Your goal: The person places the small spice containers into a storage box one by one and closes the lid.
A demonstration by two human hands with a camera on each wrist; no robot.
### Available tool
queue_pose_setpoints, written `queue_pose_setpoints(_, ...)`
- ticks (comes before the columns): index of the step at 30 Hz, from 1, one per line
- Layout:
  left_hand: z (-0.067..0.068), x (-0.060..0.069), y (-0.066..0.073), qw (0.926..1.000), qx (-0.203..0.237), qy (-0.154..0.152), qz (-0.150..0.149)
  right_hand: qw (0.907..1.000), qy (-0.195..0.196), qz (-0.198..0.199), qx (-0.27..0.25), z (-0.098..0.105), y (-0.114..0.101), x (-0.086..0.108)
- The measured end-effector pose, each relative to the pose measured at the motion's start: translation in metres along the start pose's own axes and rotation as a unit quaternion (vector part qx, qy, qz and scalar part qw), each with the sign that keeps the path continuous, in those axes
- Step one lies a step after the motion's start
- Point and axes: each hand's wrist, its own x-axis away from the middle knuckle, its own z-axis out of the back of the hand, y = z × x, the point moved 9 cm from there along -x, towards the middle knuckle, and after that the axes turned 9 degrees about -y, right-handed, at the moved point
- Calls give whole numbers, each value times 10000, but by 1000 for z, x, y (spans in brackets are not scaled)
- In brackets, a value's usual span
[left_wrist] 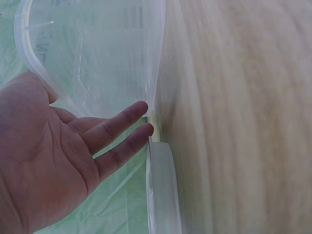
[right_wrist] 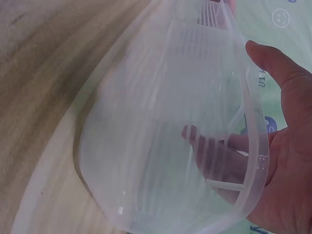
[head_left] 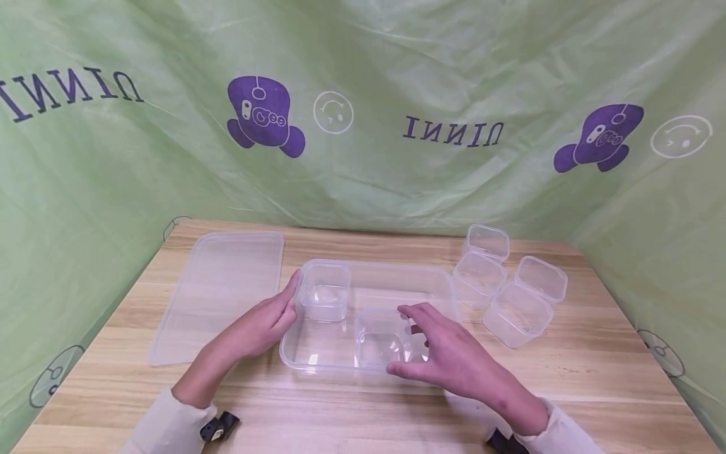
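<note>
Far left: a flat translucent lid point(head_left: 221, 290) lies on the surface point(head_left: 351, 410). Its inner edge is close to the left hand point(head_left: 269, 325); a sideways shift of that hand could push it out of place.

Left end of the large clear container point(head_left: 397, 280): the left hand is against the end wall. Two fingers point(left_wrist: 117, 124) are extended and spread apart; they pinch nothing. If this support lifts, the large clear container could slide when pushed.

Inside, far left corner: the first small container point(head_left: 324, 309) is in position. A jolt to the outer wall could shift it.

Inside, near side, right of centre: the second small container point(head_left: 379, 343) is beside the right hand point(head_left: 454, 353). Thumb and fingers are spread wide at its right-hand corners; whether they touch it cannot be told. A hasty withdrawal could catch its rim and tip it.

Far right: four small containers point(head_left: 517, 315) are grouped closely; an outward sweep of the right hand could scatter them.
</note>
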Motion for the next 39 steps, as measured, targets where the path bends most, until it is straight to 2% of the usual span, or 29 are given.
queue_pose_setpoints(12, 0, 1, 0, 10000, 17, -16, 52, 9998, -33, 121, 131, -3, -3, -4)
queue_pose_setpoints(25, 0, 0, 0, 10000, 26, -24, 62, 9961, -536, 471, -519, -15, -7, -11)
queue_pose_setpoints(34, 1, 0, 0, 10000, 43, -4, 25, 9948, -731, 582, -415, -20, -12, -17)
queue_pose_setpoints(39, 2, 0, 2, 10000, 16, 27, -32, 9924, -896, 658, -528, -23, -16, -21)
